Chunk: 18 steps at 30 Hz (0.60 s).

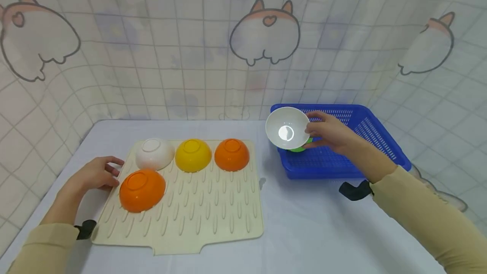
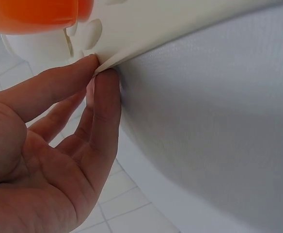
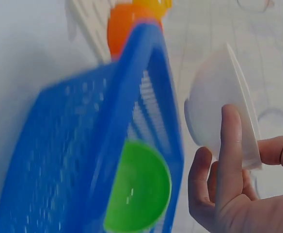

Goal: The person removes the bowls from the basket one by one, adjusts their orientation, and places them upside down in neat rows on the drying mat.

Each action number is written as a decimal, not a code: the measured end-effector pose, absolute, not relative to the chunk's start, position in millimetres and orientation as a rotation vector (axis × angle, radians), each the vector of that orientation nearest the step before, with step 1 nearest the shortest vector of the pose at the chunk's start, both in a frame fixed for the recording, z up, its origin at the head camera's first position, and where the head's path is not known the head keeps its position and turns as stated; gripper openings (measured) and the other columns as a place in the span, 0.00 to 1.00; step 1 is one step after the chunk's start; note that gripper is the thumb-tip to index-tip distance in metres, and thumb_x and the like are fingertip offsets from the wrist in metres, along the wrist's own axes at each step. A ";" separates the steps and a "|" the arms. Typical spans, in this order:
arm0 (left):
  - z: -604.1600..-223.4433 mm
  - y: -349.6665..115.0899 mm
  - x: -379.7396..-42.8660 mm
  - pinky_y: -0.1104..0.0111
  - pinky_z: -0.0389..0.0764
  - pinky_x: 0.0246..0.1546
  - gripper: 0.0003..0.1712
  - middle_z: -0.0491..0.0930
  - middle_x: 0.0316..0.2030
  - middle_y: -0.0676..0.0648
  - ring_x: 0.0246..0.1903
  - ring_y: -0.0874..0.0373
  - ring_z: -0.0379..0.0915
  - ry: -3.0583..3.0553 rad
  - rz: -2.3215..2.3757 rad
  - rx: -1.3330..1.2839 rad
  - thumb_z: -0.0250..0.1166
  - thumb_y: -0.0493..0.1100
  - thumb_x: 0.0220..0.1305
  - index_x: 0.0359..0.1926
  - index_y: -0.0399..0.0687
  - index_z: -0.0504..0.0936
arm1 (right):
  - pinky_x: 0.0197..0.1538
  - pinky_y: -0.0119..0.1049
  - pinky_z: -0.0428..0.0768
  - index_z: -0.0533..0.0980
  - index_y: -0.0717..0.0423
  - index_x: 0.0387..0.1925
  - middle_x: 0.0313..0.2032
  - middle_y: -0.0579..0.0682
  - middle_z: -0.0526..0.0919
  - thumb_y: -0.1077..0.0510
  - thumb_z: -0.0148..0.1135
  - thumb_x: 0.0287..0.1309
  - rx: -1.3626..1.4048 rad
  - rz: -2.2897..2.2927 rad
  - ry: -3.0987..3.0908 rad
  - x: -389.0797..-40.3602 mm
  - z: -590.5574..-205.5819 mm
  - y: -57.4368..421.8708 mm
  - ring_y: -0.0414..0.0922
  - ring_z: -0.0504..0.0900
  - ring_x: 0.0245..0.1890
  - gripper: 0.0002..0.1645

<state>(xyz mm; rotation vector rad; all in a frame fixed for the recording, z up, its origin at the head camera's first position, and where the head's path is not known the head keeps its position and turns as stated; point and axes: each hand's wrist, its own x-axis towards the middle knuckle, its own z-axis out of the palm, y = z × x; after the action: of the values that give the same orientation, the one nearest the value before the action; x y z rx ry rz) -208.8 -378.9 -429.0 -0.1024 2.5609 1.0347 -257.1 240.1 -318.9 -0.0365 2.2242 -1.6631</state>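
Note:
My right hand [image 1: 328,131] pinches the rim of a white bowl [image 1: 283,128] above the left part of a blue basket [image 1: 342,172]. In the right wrist view the bowl [image 3: 214,97] is tilted on its side, thumb and fingers on opposite faces. A green bowl [image 3: 139,189] sits inside the basket, mostly hidden by the white bowl in the head view. At the left edge of a cream drying mat [image 1: 205,227], my left hand [image 1: 95,174] pinches the mat's edge between thumb and fingers. Nearest to it is a large orange bowl [image 1: 142,191], upside down.
Along the mat's back row, a white bowl [image 1: 154,154], a yellow bowl [image 1: 193,156] and a smaller orange bowl [image 1: 232,155] stand upside down. A white cloth [image 1: 304,231] covers the table. A patterned curtain [image 1: 190,54] hangs behind and at the sides.

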 end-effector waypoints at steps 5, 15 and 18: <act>-430.1 -379.9 -209.3 0.60 0.87 0.37 0.39 0.75 0.40 0.36 0.32 0.51 0.76 2.565 1.036 -0.085 0.69 0.27 0.53 0.64 0.20 0.62 | 0.53 0.54 0.83 0.52 0.61 0.77 0.71 0.68 0.59 0.66 0.55 0.66 -0.054 -1.689 2.171 -248.9 -323.8 220.3 0.68 0.75 0.60 0.41; -430.0 -378.7 -210.6 0.61 0.87 0.37 0.39 0.75 0.39 0.36 0.32 0.51 0.76 2.576 1.000 -0.085 0.69 0.26 0.54 0.64 0.21 0.62 | 0.49 0.52 0.85 0.52 0.61 0.75 0.72 0.67 0.57 0.70 0.53 0.66 -0.060 -1.732 2.065 -234.8 -333.9 189.5 0.71 0.73 0.62 0.39; -429.8 -378.1 -210.8 0.61 0.87 0.37 0.38 0.74 0.39 0.36 0.32 0.51 0.76 2.578 0.993 -0.085 0.69 0.26 0.54 0.64 0.21 0.62 | 0.49 0.51 0.85 0.53 0.62 0.75 0.70 0.69 0.60 0.70 0.53 0.68 -0.078 -1.697 2.067 -230.6 -335.1 181.6 0.69 0.75 0.61 0.37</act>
<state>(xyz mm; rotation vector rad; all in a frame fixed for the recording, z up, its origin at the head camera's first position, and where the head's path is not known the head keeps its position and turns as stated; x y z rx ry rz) -210.8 -378.1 -429.8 -0.0848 2.5782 0.9930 -230.6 181.6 -335.1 -0.0777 2.0674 -1.6974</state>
